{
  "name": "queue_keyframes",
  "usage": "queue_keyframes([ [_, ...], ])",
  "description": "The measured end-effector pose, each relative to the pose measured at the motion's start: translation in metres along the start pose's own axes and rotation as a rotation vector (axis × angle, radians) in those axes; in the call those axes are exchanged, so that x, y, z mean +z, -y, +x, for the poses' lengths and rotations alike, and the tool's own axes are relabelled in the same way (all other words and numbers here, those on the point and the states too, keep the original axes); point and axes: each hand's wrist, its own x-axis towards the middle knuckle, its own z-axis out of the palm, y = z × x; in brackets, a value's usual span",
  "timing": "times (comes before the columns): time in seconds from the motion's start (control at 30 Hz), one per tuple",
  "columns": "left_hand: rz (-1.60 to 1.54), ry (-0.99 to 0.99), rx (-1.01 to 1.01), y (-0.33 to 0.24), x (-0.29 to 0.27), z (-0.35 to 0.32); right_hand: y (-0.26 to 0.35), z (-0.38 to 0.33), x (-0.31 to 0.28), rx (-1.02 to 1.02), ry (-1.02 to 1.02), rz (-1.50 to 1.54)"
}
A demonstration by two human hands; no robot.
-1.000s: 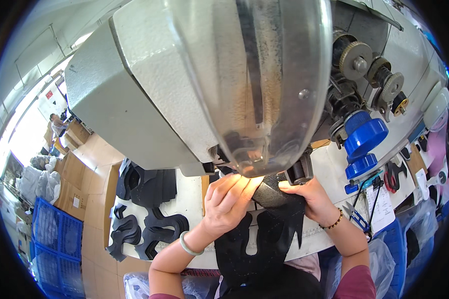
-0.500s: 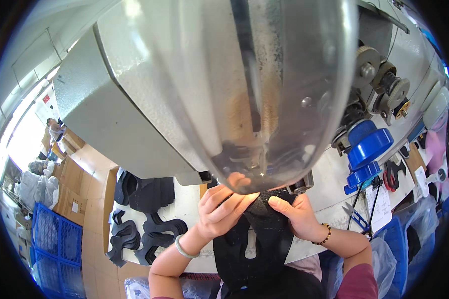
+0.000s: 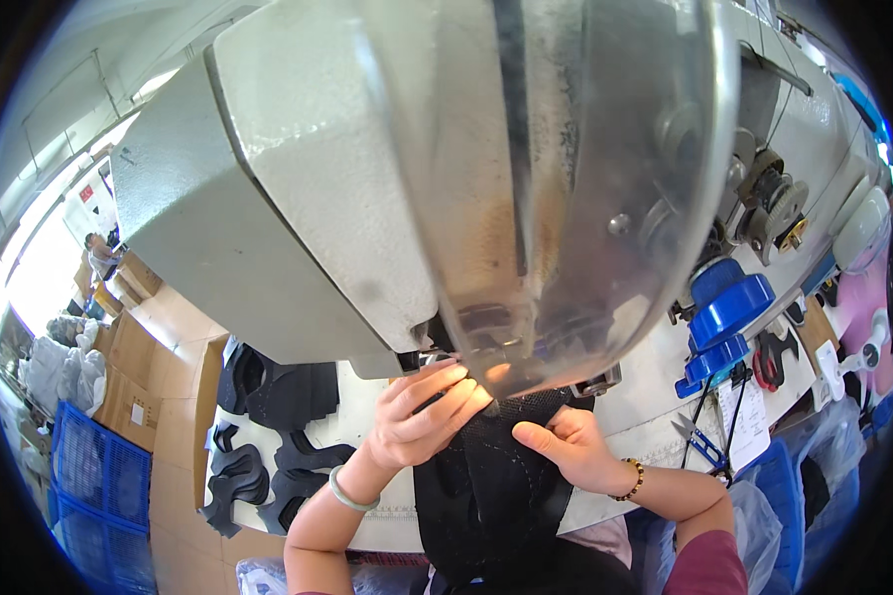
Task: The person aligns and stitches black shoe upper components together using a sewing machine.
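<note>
A black fabric piece [image 3: 481, 496] with a mesh-like patch lies on the pale work surface under the head of a sewing machine [image 3: 308, 198] and hangs toward my lap. My left hand [image 3: 417, 421] is closed at its upper left edge, fingers bent together beside the lit needle area. The clear guard [image 3: 566, 327] partly covers that spot, and the needle itself is hidden. My right hand [image 3: 574, 451] grips the right edge, thumb on top and fingers curled.
Stacks of dark cut pieces [image 3: 288, 392] lie at the left, with curved dark pieces [image 3: 238, 481] nearer me. At right are blue-handled snips [image 3: 700, 441], red-handled scissors [image 3: 767, 362], a paper slip [image 3: 742, 416] and blue round parts [image 3: 729, 312]. Blue crates [image 3: 99, 476] stand at far left.
The fabric has shifted and its open slot has closed up into folds. My right hand has slid slightly down and left along its edge. My left hand stays near the needle area.
</note>
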Motion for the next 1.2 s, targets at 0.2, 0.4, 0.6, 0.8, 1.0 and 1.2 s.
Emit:
queue_keyframes([
  [0.2, 0.041, 0.051, -0.041, 0.001, -0.002, -0.006, 0.001, 0.002, -0.006, 0.03, 0.06, 0.02],
  [0.4, 0.012, 0.096, -0.126, 0.001, -0.005, -0.002, 0.01, 0.001, -0.007, -0.013, 0.086, -0.001],
  [0.6, -0.057, 0.202, -0.313, 0.0, -0.01, -0.008, 0.023, 0.001, 0.0, -0.092, 0.066, -0.217],
  [0.8, -0.051, 0.177, -0.343, 0.0, -0.009, -0.013, 0.032, 0.031, -0.04, -0.174, -0.281, -0.236],
  [1.0, -0.132, 0.13, -0.397, -0.005, -0.006, 0.005, 0.029, 0.103, -0.111, -0.472, -0.589, -1.007],
  [1.2, -0.21, 0.104, -0.48, -0.015, -0.001, 0.006, 0.041, 0.117, -0.153, -0.238, -0.479, -1.528],
])
